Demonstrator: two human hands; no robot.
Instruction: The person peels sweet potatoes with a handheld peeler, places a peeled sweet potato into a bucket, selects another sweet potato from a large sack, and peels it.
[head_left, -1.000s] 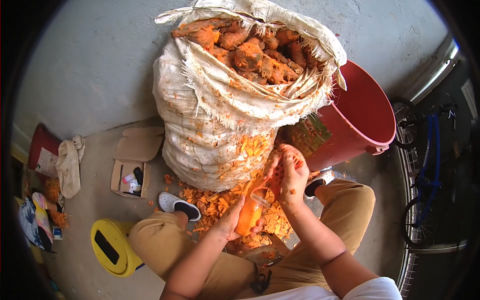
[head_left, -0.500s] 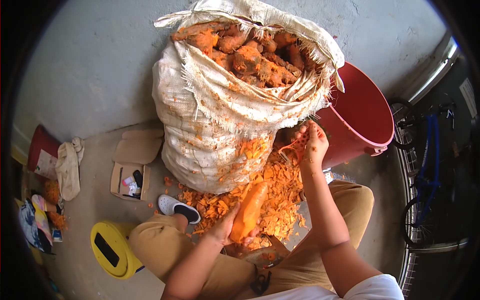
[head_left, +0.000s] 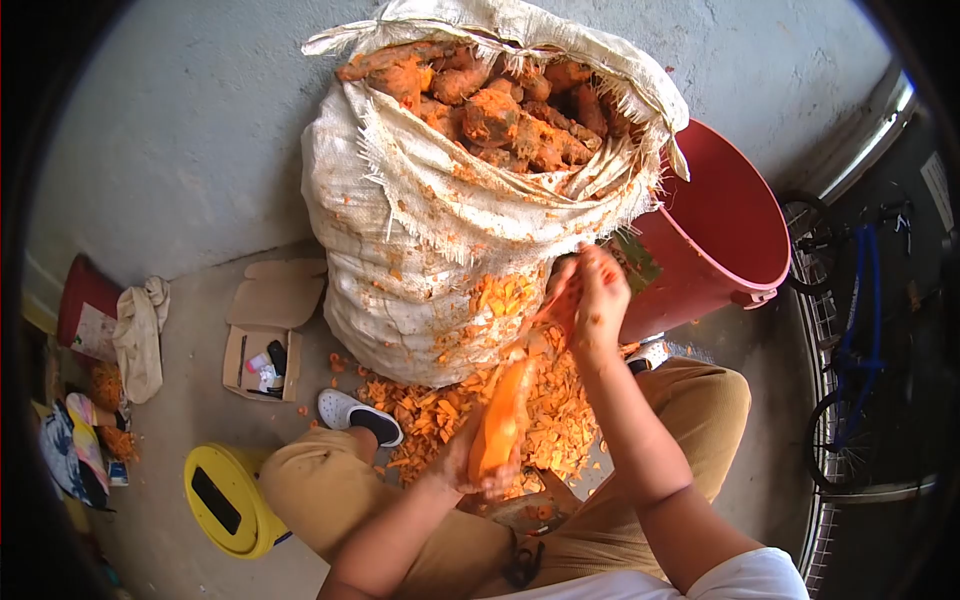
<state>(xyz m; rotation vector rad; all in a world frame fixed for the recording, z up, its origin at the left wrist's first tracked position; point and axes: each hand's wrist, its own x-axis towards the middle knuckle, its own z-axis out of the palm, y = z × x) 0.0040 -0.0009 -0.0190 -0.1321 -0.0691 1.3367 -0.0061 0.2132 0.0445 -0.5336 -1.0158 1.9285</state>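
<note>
My left hand [head_left: 465, 462] is wrapped round a long, smooth, peeled orange root [head_left: 502, 420], held slanting above a heap of orange peelings [head_left: 560, 425] on the floor. My right hand [head_left: 603, 295] is raised beyond the root's far end, beside the sack, fingers closed. Below its fingers shows a blurred, reddish-orange piece [head_left: 565, 302] whose kind I cannot make out. The white woven sack [head_left: 350, 250] stands upright just ahead, its mouth folded open and full of rough, unpeeled orange roots [head_left: 495, 115].
A large red bin [head_left: 715, 230] stands right of the sack. To the left are an open cardboard box [head_left: 285, 300] with small items and a yellow bucket [head_left: 225, 500]. A blue bicycle [head_left: 860, 330] is at the far right. A grey wall [head_left: 200, 130] rises behind.
My right hand has come down and left, nearer the root's far end. The root has tilted more upright in my left hand.
</note>
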